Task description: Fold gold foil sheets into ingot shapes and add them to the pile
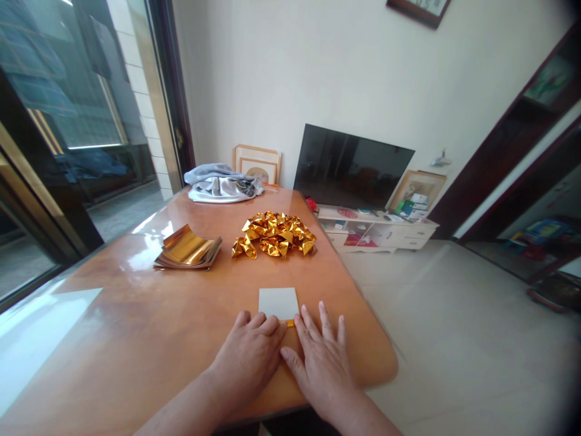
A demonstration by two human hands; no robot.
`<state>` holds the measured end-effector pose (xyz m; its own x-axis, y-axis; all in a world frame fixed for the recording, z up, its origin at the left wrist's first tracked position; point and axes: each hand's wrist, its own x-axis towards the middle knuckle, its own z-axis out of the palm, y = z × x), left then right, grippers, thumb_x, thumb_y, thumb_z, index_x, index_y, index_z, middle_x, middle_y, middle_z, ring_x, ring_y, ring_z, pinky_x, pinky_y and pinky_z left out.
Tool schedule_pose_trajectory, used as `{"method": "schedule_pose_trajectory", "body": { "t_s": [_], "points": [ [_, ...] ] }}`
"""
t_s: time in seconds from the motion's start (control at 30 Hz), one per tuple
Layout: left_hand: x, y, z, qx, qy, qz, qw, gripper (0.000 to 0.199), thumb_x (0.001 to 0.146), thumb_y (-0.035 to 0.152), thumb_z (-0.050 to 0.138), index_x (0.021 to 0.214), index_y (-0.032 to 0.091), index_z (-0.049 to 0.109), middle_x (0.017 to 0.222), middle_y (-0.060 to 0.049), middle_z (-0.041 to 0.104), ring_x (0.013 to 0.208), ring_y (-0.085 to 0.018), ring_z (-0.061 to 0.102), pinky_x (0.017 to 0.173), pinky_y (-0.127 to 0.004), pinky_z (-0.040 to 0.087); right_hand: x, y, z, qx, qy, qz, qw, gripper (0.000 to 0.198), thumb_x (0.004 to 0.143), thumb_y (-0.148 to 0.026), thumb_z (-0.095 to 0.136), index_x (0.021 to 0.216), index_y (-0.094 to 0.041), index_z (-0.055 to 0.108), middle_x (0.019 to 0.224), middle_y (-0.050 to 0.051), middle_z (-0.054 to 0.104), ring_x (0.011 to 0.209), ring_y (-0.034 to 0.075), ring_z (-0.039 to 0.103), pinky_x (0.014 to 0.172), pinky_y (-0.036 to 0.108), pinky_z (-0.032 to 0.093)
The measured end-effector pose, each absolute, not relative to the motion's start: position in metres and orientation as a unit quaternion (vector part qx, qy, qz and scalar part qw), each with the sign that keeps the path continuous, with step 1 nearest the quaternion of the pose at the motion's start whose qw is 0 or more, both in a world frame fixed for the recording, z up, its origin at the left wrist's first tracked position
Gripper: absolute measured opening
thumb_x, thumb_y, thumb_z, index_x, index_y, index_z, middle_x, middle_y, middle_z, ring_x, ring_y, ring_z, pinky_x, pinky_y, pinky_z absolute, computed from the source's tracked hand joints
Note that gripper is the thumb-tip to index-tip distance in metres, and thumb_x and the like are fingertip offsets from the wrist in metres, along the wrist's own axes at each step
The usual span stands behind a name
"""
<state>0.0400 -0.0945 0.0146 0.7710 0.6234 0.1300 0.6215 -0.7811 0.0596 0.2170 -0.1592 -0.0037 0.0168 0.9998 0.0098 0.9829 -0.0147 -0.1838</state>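
Observation:
A sheet of gold foil paper [278, 301] lies pale side up on the table in front of me. Its near edge is folded over and shows a narrow gold strip. My left hand [254, 345] has its fingers bent and pressed together on the left part of that fold, hiding it. Spread and flat, my right hand [320, 354] touches the fold's right end with a fingertip. Beyond the sheet rests a heap of folded gold foil pieces [279, 233]. A stack of gold foil sheets [188, 251], curling upward, is to its left.
The glossy wooden table [158, 339] has its right edge close to my right hand. Folded grey cloth [222, 184] is piled at its far end. Beyond stand a television [351, 169] and a low white cabinet [379, 233]. A glass sliding door [82, 121] is on the left.

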Motion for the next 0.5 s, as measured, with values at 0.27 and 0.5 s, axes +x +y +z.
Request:
{"method": "schedule_pose_trajectory", "body": {
  "t_s": [0.27,0.5],
  "points": [
    [0.040,-0.095,0.013,0.938,0.335,0.084,0.004,0.024,0.100,0.032,0.045,0.116,0.026,0.061,0.101,-0.006,0.062,0.095,-0.026,0.053,0.082,-0.044,0.033,0.223,-0.164,-0.014,-0.730,-0.680,0.021,0.067,0.080,0.098,-0.071,0.019,0.156,-0.019,0.034,0.165,0.007,0.019,0.154,0.037,0.004,0.119,0.069,0.002],
    [0.040,-0.096,0.013,0.938,0.336,0.079,0.006,0.021,0.098,0.032,0.050,0.114,0.026,0.063,0.101,-0.006,0.062,0.095,-0.026,0.053,0.081,-0.043,0.033,0.224,-0.163,-0.009,-0.681,-0.729,0.029,0.068,0.074,0.100,-0.066,0.017,0.159,-0.022,0.023,0.165,0.000,0.013,0.155,0.033,-0.004,0.120,0.067,-0.003]
  ]
}}
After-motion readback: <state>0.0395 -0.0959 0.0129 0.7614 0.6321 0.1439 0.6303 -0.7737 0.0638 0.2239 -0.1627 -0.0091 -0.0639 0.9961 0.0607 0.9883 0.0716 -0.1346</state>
